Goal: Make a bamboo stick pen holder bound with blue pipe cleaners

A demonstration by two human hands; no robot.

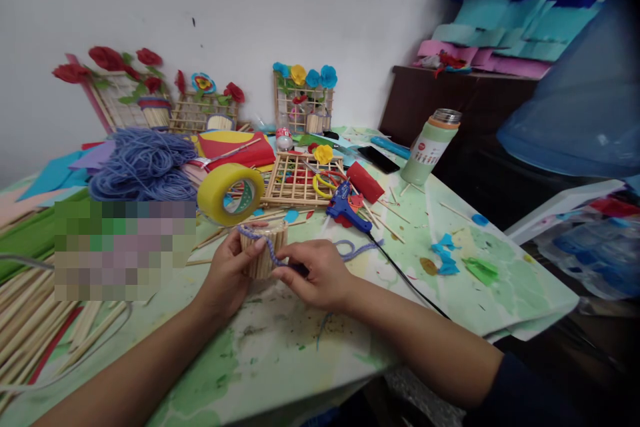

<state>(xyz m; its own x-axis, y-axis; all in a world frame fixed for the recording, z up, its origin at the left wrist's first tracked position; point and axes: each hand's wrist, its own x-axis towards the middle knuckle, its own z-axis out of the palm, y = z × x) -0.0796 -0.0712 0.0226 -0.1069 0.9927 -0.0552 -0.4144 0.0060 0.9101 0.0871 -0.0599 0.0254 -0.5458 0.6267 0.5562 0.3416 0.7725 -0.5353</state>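
Note:
My left hand (231, 273) is wrapped round the side of a small cup covered in upright wooden sticks (260, 263). Its thumb presses a braided purple-blue cord (271, 248) against the cup near the rim. My right hand (316, 273) pinches the same cord at the front of the cup, between thumb and forefinger. A loose tail of the cord curls on the table behind my right hand. Just beyond it lies a blue glue gun (347, 208) with a black cable. A roll of yellow tape (231, 193) stands behind my left hand.
Purple-blue yarn (145, 163) is heaped at the left, above bundled wooden sticks (35, 327). A stick lattice (300, 180), red paper roll (365, 181), phone (379, 159) and green bottle (431, 147) lie or stand farther back. Paper scraps (445, 253) are scattered at the right.

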